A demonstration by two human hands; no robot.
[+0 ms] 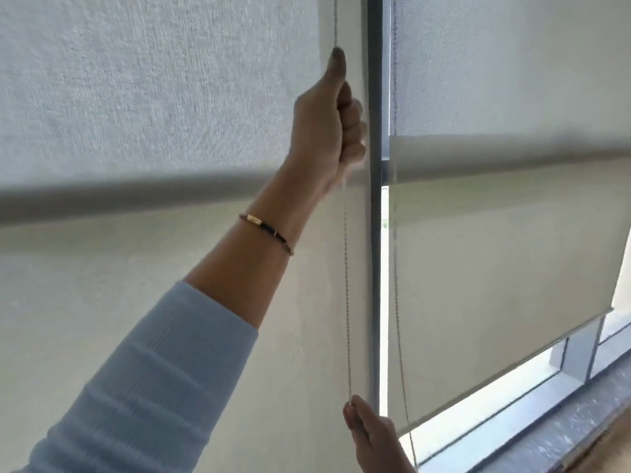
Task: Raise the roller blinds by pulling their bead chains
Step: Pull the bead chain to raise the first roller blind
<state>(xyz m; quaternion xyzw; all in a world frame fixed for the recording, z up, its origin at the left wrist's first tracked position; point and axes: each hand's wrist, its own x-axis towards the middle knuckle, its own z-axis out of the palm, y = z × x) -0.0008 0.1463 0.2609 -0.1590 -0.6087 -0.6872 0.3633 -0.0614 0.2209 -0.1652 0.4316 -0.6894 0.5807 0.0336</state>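
Note:
A pale roller blind (pixel 136 319) covers the left window, and its thin bead chain (pixel 345 268) hangs along its right edge. My left hand (pixel 327 124) is raised high and closed in a fist around the chain, thumb pointing up. My right hand (pixel 372 438) is low at the bottom edge of the view and pinches the same chain between thumb and fingers. A second roller blind (pixel 495 250) hangs on the right window with its own bead chain (pixel 397 302) loose beside it.
A grey vertical window post (pixel 375 233) stands between the two blinds. A horizontal window bar shows as a dark band (pixel 102 196) through the left fabric. Below the right blind's bottom edge lie bare glass and a grey sill (pixel 529 421).

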